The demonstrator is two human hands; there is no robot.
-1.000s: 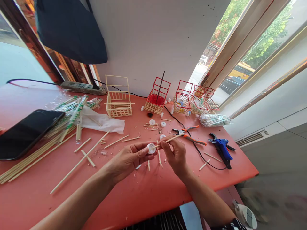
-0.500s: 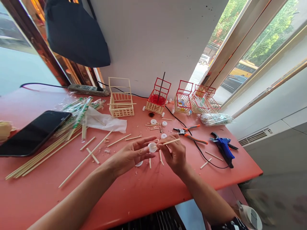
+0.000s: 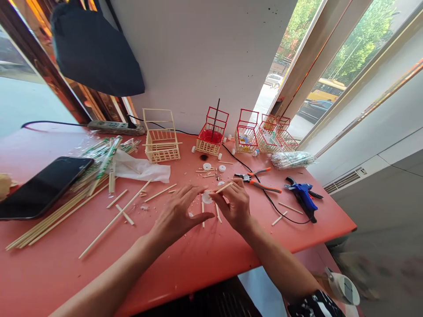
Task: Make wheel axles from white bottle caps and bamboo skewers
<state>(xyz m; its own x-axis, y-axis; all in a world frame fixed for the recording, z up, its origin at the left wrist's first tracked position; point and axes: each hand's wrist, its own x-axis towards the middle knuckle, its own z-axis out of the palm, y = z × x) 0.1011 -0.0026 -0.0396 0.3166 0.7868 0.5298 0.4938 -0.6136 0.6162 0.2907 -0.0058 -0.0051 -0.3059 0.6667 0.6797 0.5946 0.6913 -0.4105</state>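
Pinched in my right hand (image 3: 237,203) is a short wooden stick (image 3: 224,188), pointing toward my left hand. A white round bottle cap (image 3: 206,197) sits at the stick's near end, between my two hands. My left hand (image 3: 181,210) is open beside the cap, thumb and fingers spread apart; whether a fingertip touches the cap I cannot tell. Below the hands, short stick pieces (image 3: 203,215) lie on the red table (image 3: 185,273). Just behind are more white caps (image 3: 207,167).
Small stick-built carts (image 3: 161,145), several with red frames (image 3: 211,136), line the wall. Pliers (image 3: 264,186) and a blue glue gun (image 3: 306,197) with its black cord lie to the right. A phone (image 3: 46,185), long sticks (image 3: 56,215) and wrapped sticks (image 3: 107,158) are on the left.
My left hand has let go of the bottle cap and spread its fingers. The cap now stays with the stick in my right hand. The view has shifted slightly.
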